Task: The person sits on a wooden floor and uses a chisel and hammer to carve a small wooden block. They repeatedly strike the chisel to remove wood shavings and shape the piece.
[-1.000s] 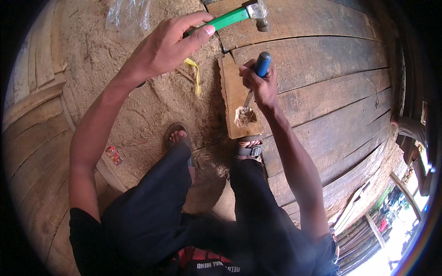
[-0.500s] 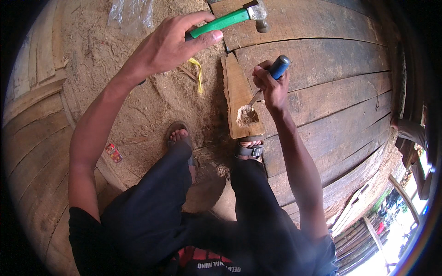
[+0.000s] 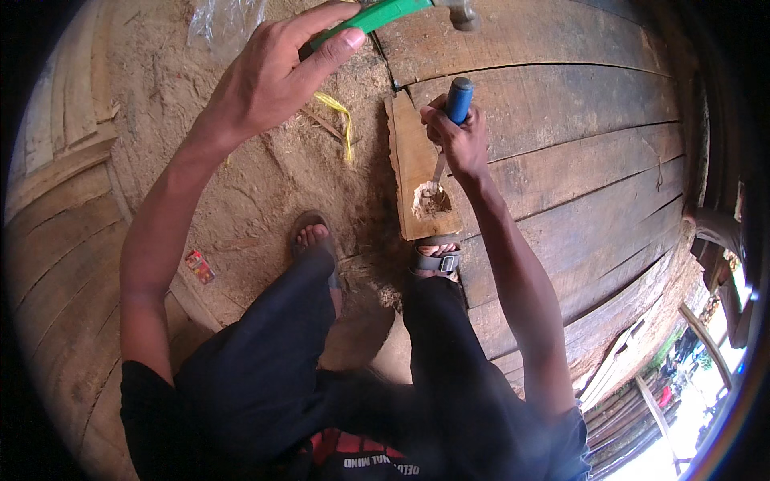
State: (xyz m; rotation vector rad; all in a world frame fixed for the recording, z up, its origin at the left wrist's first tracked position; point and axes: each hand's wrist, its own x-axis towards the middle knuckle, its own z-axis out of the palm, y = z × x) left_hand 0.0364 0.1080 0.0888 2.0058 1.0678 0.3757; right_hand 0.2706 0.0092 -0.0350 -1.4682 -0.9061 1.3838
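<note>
My left hand point(image 3: 281, 68) grips a hammer point(image 3: 385, 14) by its green handle, raised above and to the left of the work. Its metal head is at the top edge of the picture. In my right hand point(image 3: 461, 140) is a chisel point(image 3: 459, 102) with a blue handle, held nearly upright. The chisel's blade slants down into a rough hollow point(image 3: 431, 200) cut near the close end of a wooden block point(image 3: 413, 144). Pale chips lie in the hollow, and the blade's tip is hard to make out among them. My sandalled foot point(image 3: 437, 258) is at the block's near end.
Wide wooden planks point(image 3: 561, 152) spread to the right of the block. Sawdust covers the ground point(image 3: 257, 184) at left, with a yellow strip point(image 3: 346, 128), a clear plastic bag point(image 3: 227, 24) and a small red packet point(image 3: 200, 267) on it. More boards point(image 3: 64, 240) line the far left.
The hammer and my left hand have moved up and slightly left. My right hand has shifted a little left, and the chisel stands more upright, its blade still at the hollow.
</note>
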